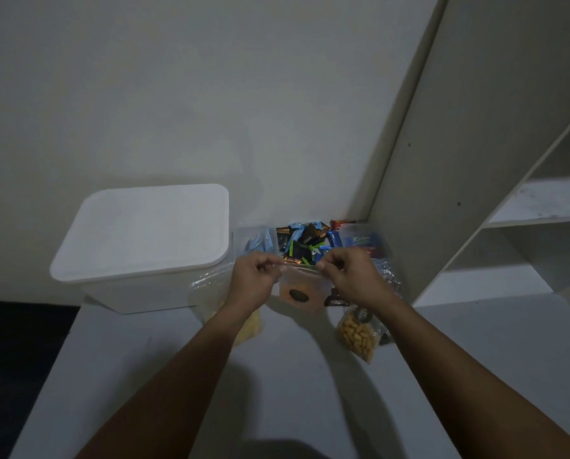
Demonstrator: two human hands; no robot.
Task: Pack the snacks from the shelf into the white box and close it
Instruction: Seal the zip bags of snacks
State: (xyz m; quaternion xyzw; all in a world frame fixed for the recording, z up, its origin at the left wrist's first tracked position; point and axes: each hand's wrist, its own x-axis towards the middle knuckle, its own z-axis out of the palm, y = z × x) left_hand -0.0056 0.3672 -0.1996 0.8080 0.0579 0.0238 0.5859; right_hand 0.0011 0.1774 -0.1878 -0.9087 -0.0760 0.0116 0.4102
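Hands meet over the shelf: the left hand and the right hand each pinch the top edge of one clear bag, held up, with an orange snack inside. Dim light blurs the wrappers heaped behind it at the wall; their count cannot be told. Two more bags lie half hidden by the forearms: a yellow bag and a nugget bag. One box stands left, lid on.

- Two bare forearms enter from the lower edge of the frame, with no sleeves over them.
- Left hand, centre of frame: no glove, ring or watch.
- Right hand, centre-right: equally bare, wrist unadorned.
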